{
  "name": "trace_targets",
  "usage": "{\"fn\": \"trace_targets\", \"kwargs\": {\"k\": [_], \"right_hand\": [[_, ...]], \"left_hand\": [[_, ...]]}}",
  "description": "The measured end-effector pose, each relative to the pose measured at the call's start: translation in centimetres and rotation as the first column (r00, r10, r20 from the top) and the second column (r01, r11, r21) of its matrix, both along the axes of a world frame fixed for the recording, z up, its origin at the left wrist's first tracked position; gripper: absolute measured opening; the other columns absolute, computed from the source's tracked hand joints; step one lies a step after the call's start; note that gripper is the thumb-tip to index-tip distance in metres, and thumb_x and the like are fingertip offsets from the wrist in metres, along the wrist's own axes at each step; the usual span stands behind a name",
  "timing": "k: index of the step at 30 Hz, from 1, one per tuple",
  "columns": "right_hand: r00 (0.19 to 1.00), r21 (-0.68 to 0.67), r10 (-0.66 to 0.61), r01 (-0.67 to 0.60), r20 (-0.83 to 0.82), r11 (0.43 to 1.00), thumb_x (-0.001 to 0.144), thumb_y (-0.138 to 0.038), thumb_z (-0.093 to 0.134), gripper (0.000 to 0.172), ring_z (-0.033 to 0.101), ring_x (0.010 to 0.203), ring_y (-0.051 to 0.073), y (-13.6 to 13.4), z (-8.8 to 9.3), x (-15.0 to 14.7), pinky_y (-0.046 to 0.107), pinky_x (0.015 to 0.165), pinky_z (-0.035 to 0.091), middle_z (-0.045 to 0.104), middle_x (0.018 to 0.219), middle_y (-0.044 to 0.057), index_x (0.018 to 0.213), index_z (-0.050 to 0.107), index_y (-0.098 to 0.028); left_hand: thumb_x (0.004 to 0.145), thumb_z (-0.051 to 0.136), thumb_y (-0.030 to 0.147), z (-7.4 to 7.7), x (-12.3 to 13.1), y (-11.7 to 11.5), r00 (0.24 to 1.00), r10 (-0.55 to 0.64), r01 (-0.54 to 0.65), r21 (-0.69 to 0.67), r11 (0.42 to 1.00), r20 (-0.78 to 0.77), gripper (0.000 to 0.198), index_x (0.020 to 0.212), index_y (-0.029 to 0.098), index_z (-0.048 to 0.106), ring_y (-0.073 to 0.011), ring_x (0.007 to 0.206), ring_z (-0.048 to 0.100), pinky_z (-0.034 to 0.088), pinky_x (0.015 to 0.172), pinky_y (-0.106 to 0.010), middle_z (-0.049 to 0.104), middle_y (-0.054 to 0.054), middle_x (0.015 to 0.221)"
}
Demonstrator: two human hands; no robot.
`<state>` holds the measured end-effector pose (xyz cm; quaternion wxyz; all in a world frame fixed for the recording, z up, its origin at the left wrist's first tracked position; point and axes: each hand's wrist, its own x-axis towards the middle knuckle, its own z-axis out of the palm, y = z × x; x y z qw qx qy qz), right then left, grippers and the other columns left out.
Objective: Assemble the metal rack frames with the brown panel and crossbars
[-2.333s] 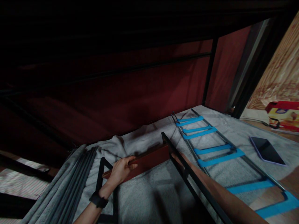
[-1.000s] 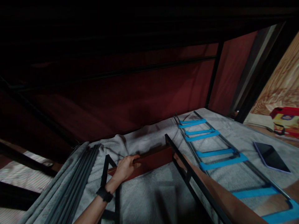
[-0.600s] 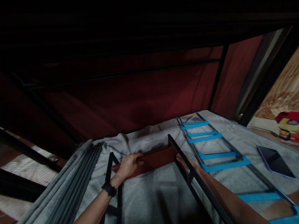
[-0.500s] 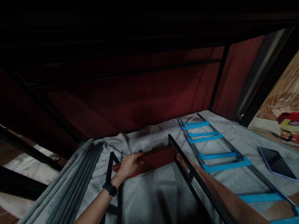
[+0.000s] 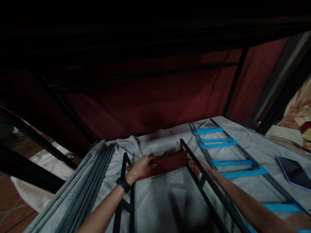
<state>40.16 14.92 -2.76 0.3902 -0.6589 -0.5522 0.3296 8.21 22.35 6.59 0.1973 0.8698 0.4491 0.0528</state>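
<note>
Hands apart: left hand (image 5: 143, 166) clamped on reddish-brown board (image 5: 171, 162), hold unchanged since a second ago; right hand (image 5: 193, 167) at its other end, partly behind bar, grip unclear. Board between black frames (image 5: 216, 193), over grey blanket (image 5: 157, 200). View swung leftward since; farther off, red-and-yellow packet (image 5: 307, 135) now mostly cropped, print unreadable.

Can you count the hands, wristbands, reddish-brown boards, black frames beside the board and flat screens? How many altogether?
Hands: 2 (left hand, right hand)
Wristband: 1
Reddish-brown board: 1
Black frames: 2 (left frame, right frame)
Phone or tablet: 1
Total: 7
</note>
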Motion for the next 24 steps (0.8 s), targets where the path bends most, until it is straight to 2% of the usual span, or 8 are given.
{"fn": "trace_targets", "kwargs": {"k": [4, 7, 9, 11, 13, 17, 20, 24], "right_hand": [[0.999, -0.039, -0.034, 0.033, -0.003, 0.999, 0.085, -0.021, 0.044, 0.020, 0.055, 0.047, 0.013, 2.0, 1.4, 2.6, 0.023, 0.046, 0.044, 0.061, 0.058, 0.001, 0.083, 0.064, -0.015], [0.986, 0.072, -0.166, 0.164, 0.031, 0.984, 0.085, -0.022, 0.038, 0.028, 0.062, 0.066, 0.017, 3.6, 5.2, 4.0, 0.028, 0.059, 0.050, 0.067, 0.082, 0.006, 0.103, 0.059, -0.015], [0.960, 0.313, -0.263, 0.222, 0.096, 0.923, 0.086, -0.026, 0.041, 0.030, 0.064, 0.089, 0.020, 4.1, 8.3, 3.1, 0.034, 0.077, 0.052, 0.067, 0.099, 0.009, 0.109, 0.058, -0.018], [0.950, 0.502, -0.194, 0.046, 0.245, 0.863, 0.087, -0.031, 0.044, 0.029, 0.061, 0.102, 0.023, 4.1, 11.0, 0.2, 0.039, 0.090, 0.048, 0.066, 0.109, 0.009, 0.109, 0.061, -0.020], [0.898, 0.472, 0.041, -0.269, 0.438, 0.840, 0.090, -0.031, 0.043, 0.032, 0.057, 0.110, 0.022, 3.6, 12.3, -4.3, 0.039, 0.096, 0.045, 0.063, 0.118, 0.009, 0.116, 0.059, -0.023], [0.676, 0.253, 0.255, -0.557, 0.691, 0.791, 0.090, -0.034, 0.047, 0.046, 0.045, 0.127, 0.024, 2.8, 10.2, -13.7, 0.044, 0.106, 0.033, 0.053, 0.135, 0.010, 0.134, 0.048, -0.023], [0.581, 0.083, 0.320, -0.561, 0.749, 0.824, 0.092, -0.030, 0.045, 0.040, 0.052, 0.119, 0.025, 3.2, 7.2, -17.3, 0.044, 0.103, 0.033, 0.060, 0.126, 0.012, 0.131, 0.050, -0.021], [0.529, 0.003, 0.351, -0.556, 0.773, 0.831, 0.096, -0.027, 0.041, 0.022, 0.060, 0.102, 0.022, 4.0, 5.7, -17.7, 0.037, 0.091, 0.037, 0.067, 0.108, 0.009, 0.108, 0.059, -0.021]], "left_hand": [[0.087, 0.054, 0.031, -0.3, -0.6, -0.1, 0.999, -0.045, 0.043, 0.136, 0.990, 0.015, 0.036, 0.120, 0.021, 0.062, -0.0240, 0.101, 0.066, 0.047, 0.086, -0.030, 0.069, -0.008, 0.114], [0.090, 0.051, 0.034, -0.6, -1.2, -0.4, 0.995, -0.016, 0.034, 0.193, 0.981, -0.094, 0.038, 0.124, 0.020, 0.060, -0.0275, 0.097, 0.067, 0.048, 0.086, -0.036, 0.071, -0.011, 0.109], [0.090, 0.052, 0.036, -0.7, -1.9, -0.6, 0.995, -0.026, 0.044, 0.193, 0.980, -0.096, 0.042, 0.129, 0.021, 0.056, -0.0273, 0.101, 0.067, 0.048, 0.087, -0.035, 0.069, -0.011, 0.114], [0.088, 0.056, 0.037, -0.6, -2.5, -0.6, 0.997, -0.054, 0.064, 0.196, 0.978, -0.057, 0.047, 0.132, 0.021, 0.054, -0.0261, 0.107, 0.064, 0.047, 0.090, -0.034, 0.067, -0.010, 0.121], [0.086, 0.059, 0.038, -0.3, -3.1, -0.7, 0.997, -0.061, 0.068, 0.202, 0.977, -0.043, 0.048, 0.130, 0.021, 0.056, -0.0256, 0.108, 0.064, 0.047, 0.092, -0.033, 0.068, -0.010, 0.119], [0.084, 0.061, 0.035, 0.8, -5.0, -0.9, 0.999, -0.040, 0.033, 0.218, 0.975, 0.027, 0.039, 0.119, 0.019, 0.065, -0.0251, 0.104, 0.065, 0.045, 0.094, -0.034, 0.071, -0.009, 0.111], [0.087, 0.056, 0.034, 0.7, -8.2, -1.4, 0.952, 0.045, -0.112, 0.208, 0.972, 0.302, 0.033, 0.115, 0.019, 0.066, -0.0224, 0.109, 0.061, 0.042, 0.098, -0.032, 0.068, -0.009, 0.117], [0.092, 0.040, 0.030, -3.2, -13.6, -2.5, 0.581, 0.524, -0.616, -0.085, 0.784, 0.623, 0.035, 0.105, 0.013, 0.066, -0.0211, 0.095, 0.063, 0.048, 0.085, -0.032, 0.070, -0.010, 0.098]]}}
